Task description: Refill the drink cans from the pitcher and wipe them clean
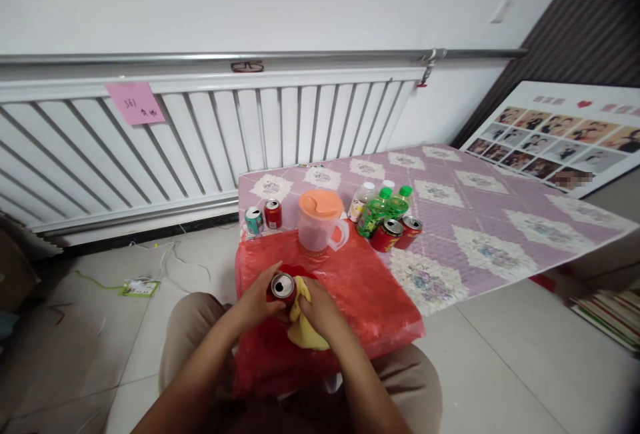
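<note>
My left hand (pixel 259 302) is wrapped round an opened red drink can (pixel 283 287), held upright low over the red plastic sheet (pixel 360 287). A yellow cloth (pixel 306 331) is bunched in my right hand (pixel 319 305) and pressed to the can's right side. Just beyond my hands stands a clear pitcher (pixel 313 231) with an orange lid. The can's lower part is partly hidden by my hands, and a darker red patch shows around it.
Left of the pitcher stand a teal can (pixel 254 222) and a red can (pixel 273 215). To its right are green bottles (pixel 375 214), a white-capped bottle (pixel 361 202) and two cans (pixel 387 237). A radiator (pixel 200 134) lines the wall. A power strip (pixel 139 288) lies on the floor.
</note>
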`<move>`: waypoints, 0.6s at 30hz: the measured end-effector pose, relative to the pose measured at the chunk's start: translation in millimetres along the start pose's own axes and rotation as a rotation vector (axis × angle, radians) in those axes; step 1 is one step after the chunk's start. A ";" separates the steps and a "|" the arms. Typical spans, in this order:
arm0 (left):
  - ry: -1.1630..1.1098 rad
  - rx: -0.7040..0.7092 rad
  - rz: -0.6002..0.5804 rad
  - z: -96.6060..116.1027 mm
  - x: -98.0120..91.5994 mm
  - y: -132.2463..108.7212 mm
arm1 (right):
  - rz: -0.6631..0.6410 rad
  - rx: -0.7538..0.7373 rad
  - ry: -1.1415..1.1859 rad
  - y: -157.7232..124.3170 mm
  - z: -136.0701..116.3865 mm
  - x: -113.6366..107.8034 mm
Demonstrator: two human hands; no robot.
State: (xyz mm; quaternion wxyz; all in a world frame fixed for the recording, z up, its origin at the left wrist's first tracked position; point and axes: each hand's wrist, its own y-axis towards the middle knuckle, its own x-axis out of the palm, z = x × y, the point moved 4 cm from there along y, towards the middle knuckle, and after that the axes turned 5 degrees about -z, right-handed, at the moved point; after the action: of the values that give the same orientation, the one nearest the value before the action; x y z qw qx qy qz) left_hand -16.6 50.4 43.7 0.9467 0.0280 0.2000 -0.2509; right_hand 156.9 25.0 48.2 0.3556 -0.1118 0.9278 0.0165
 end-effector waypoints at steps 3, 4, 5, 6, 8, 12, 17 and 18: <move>-0.025 -0.006 -0.102 5.0 -5.8 -1.4 | -0.016 0.027 -0.027 -4.2 6.0 2.8; -0.008 0.005 -0.110 5.6 -6.3 -1.9 | -0.017 0.031 -0.035 -5.1 5.9 1.5; 0.017 0.020 -0.103 5.4 -5.7 -2.3 | -0.013 0.033 -0.043 -5.7 4.8 -0.8; 0.046 0.036 -0.081 4.5 -4.1 -2.8 | -0.003 0.034 -0.050 -5.8 2.9 -4.1; 0.111 0.057 0.015 0.7 1.1 -4.0 | 0.031 0.029 -0.057 -5.2 -2.9 -11.9; 0.221 0.022 0.323 -9.1 12.4 -8.8 | 0.067 -0.022 -0.060 -0.9 -16.7 -19.6; 0.172 0.004 0.338 -13.3 17.4 -8.6 | 0.025 -0.014 -0.070 0.5 -14.5 -7.1; 0.133 0.010 0.312 -12.6 15.1 -7.7 | 0.019 -0.001 -0.074 -0.6 -11.1 -4.2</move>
State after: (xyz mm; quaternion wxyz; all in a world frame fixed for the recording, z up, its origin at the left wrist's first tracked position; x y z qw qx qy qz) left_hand -12.9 38.6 26.5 0.9587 0.0801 0.2543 -0.0994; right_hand 152.7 24.0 59.3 0.3895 -0.1023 0.9150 0.0243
